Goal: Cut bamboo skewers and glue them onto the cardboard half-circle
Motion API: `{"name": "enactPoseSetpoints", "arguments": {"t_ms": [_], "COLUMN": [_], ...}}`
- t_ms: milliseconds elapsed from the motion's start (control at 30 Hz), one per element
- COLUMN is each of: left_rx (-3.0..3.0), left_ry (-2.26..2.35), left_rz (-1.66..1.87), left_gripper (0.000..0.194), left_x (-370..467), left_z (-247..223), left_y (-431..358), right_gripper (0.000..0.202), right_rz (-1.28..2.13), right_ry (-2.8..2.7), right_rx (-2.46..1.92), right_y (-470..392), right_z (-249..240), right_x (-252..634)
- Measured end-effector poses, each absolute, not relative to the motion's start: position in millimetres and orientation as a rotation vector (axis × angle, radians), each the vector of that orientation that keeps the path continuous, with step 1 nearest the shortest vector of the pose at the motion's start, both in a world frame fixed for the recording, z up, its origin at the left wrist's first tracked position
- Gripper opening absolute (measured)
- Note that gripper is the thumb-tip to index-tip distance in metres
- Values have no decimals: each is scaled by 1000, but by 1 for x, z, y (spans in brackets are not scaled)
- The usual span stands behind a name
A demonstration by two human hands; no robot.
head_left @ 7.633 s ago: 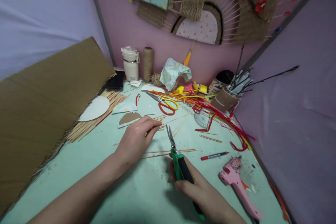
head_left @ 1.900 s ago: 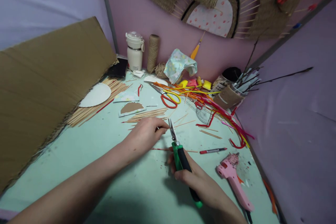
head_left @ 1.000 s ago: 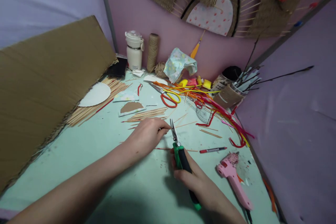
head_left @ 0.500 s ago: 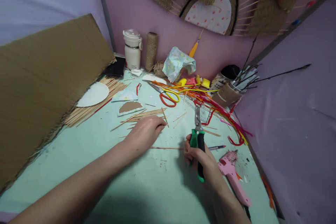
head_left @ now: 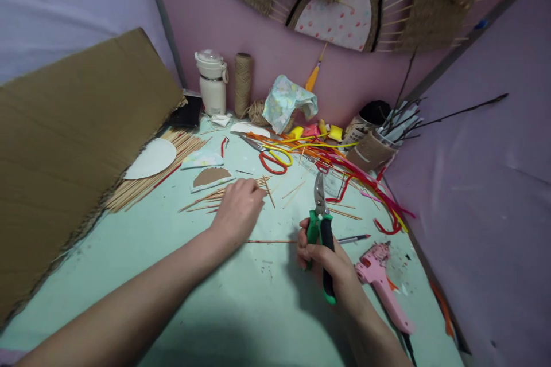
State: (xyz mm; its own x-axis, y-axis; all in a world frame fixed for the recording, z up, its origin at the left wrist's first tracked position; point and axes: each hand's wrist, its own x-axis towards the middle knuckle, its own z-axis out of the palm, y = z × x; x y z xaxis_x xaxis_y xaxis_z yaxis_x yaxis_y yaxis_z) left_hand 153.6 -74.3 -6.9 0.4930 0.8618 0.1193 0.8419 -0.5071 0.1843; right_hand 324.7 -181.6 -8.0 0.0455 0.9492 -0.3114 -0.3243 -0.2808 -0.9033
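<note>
Since a second ago, our right hand (head_left: 336,269) has carried the pruning shears (head_left: 328,235) rightward, well apart from our left hand (head_left: 239,209), which has moved farther over the thin sticks (head_left: 202,200). Our right grip is wrapped around the shears' handles, blades pointing far; we cannot tell whether the left grip pinches anything. A short stick (head_left: 269,192) lies just right of the left fingers. Nearer us, a reddish stick (head_left: 271,241) lies on the counter (head_left: 232,309), with the pink glue gun (head_left: 383,281) at right.
</note>
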Motion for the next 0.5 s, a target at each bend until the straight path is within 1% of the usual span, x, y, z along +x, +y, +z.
{"name": "enactPoseSetpoints", "arguments": {"t_ms": [100,300,400,500], "left_rx": [2713,2684,2721,2683], "left_ry": [1321,1341,1216,1037], "left_rz": [158,9,7,115], "left_gripper": [20,27,20,17], "left_x": [176,202,208,215], "left_z": [-8,-16,-21,-26], "left_y": [-85,-101,-98,-87], "right_gripper": [33,31,25,21], "right_rz": [1493,1473,1461,1427], "right_ry": [-801,-843,-885,-956], "right_rx": [-1179,-1173,-1188,-1193], "right_y": [-184,-190,-192,-191], "right_z": [-12,-12,-9,-7], "right_x": [327,333,333,332]}}
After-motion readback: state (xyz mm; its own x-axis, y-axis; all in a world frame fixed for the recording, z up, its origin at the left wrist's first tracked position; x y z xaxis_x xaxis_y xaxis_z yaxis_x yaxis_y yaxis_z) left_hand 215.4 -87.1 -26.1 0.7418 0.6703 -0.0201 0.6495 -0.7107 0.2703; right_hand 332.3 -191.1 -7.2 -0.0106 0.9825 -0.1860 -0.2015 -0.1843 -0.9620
